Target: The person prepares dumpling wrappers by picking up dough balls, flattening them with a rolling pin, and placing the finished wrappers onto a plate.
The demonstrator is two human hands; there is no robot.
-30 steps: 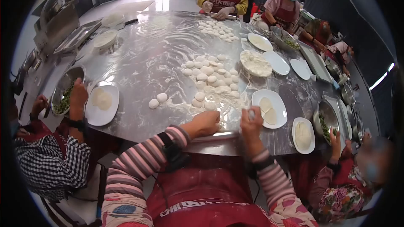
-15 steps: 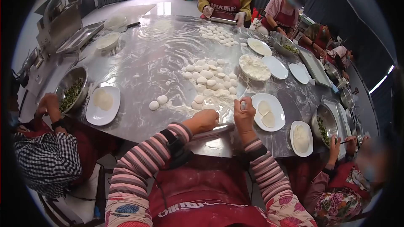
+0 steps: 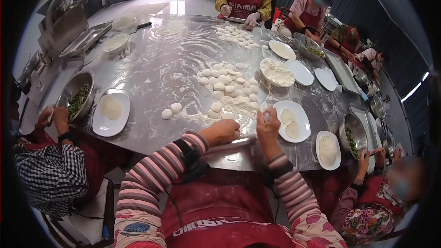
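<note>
My left hand [image 3: 222, 132] is closed, its fingers curled down near the floury patch; whatever they pinch is hidden beneath them. My right hand [image 3: 268, 125] makes a fist around what looks like the handle of a metal rolling pin [image 3: 234, 143], its pale end showing above the fist. The pin's shiny barrel lies just below my left hand, close to the near table edge. Flattened dough balls [image 3: 225, 80] lie in a cluster beyond my hands, beside loose flour [image 3: 241, 105]. To the right of my right hand, a white plate [image 3: 301, 133] holds two round dough wrappers [image 3: 291, 129].
Several dough pieces [image 3: 171, 110] sit apart at left. Nearby are a flour bowl [image 3: 277, 72], a plate of wrappers [image 3: 111, 108], another plate [image 3: 327, 150], and filling bowls [image 3: 77, 98] [image 3: 353, 135]. Co-workers sit on both sides; one across the table holds a rolling pin [image 3: 238, 20].
My hands stay nearly in place, with the view shifting slightly. Across the table, the co-worker's hands and rolling pin have moved left. The left neighbour's hands have shifted beside the filling bowl.
</note>
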